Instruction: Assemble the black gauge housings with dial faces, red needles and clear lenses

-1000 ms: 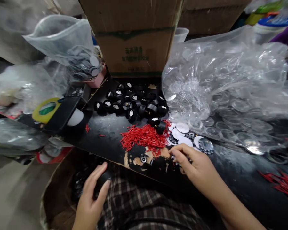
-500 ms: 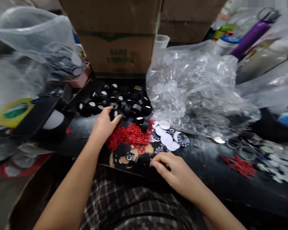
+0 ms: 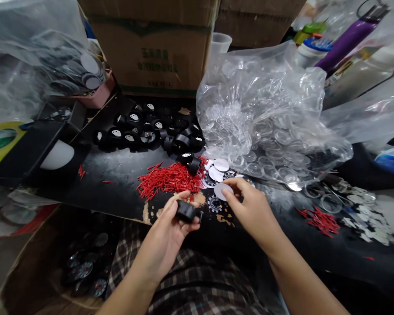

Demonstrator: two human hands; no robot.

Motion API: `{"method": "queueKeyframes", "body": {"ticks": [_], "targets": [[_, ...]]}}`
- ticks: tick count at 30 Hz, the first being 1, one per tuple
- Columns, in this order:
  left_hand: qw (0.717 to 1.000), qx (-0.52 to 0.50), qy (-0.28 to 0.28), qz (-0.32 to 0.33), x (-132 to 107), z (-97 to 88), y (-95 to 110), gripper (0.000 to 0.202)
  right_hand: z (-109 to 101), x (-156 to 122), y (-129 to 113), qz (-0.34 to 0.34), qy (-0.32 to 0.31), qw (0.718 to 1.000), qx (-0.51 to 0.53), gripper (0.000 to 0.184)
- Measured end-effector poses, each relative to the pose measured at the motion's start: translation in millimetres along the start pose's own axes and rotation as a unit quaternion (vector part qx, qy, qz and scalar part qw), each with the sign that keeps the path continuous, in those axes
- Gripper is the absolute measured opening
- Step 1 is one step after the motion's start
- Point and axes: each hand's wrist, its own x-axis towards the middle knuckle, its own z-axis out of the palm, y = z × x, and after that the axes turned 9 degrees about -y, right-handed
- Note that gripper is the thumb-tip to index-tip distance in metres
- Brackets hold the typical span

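Note:
My left hand (image 3: 170,229) is closed around a small black round part (image 3: 185,211), held just above the near edge of the black table (image 3: 114,183). My right hand (image 3: 251,208) pinches a white paper disc (image 3: 222,190) between thumb and fingers, right beside the pile of printed and white discs (image 3: 220,168). A heap of thin red pins (image 3: 170,179) lies just beyond both hands. Farther back sits a cluster of black round parts (image 3: 151,131), several with white stickers.
A clear bag of transparent round covers (image 3: 265,118) fills the right middle. Cardboard boxes (image 3: 151,43) stand at the back. A bag of dark discs (image 3: 62,65) is at the left, a black tray (image 3: 29,148) below it. More red pins (image 3: 320,221) lie at the right. A carton with finished pieces (image 3: 85,267) sits by my lap.
My left hand reached to the black parts, took one and came back to the near edge. My right hand lifted a white disc from the pile.

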Motion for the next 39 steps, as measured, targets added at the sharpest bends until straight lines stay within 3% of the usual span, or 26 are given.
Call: {"method": "queueKeyframes", "body": {"ticks": [3,6,8,11,19,22,27,39], "targets": [[0.998,-0.068,0.017,0.006,11,10.7,-7,0.024,9,-10,-14,-0.059,-0.044,0.996,0.059,0.024],[0.996,-0.089,0.016,0.025,15,14.2,-10,0.017,13,-11,-19,-0.037,-0.103,0.981,0.163,0.037],[0.995,-0.095,0.008,0.016,14,13.1,-12,0.017,11,-10,-16,-0.014,-0.116,0.974,0.193,0.034],[0.997,-0.077,0.006,0.01,11,10.9,-14,0.02,4,-9,-15,0.002,-0.09,0.982,0.164,0.011],[1.0,-0.015,-0.004,0.026,6,17.3,-26,0.027,6,-8,-34,-0.014,-0.024,0.989,0.147,0.009],[0.999,0.023,-0.015,0.039,5,15.6,-29,0.026,7,-6,-33,0.012,-0.049,0.989,0.14,0.01],[0.998,0.045,-0.027,0.039,6,11.4,-31,0.028,6,-6,-27,0.057,-0.067,0.972,0.216,0.017],[0.995,0.078,-0.055,0.021,4,6.7,-32,0.029,-1,-8,-19,0.041,-0.129,0.98,0.148,0.018]]}}
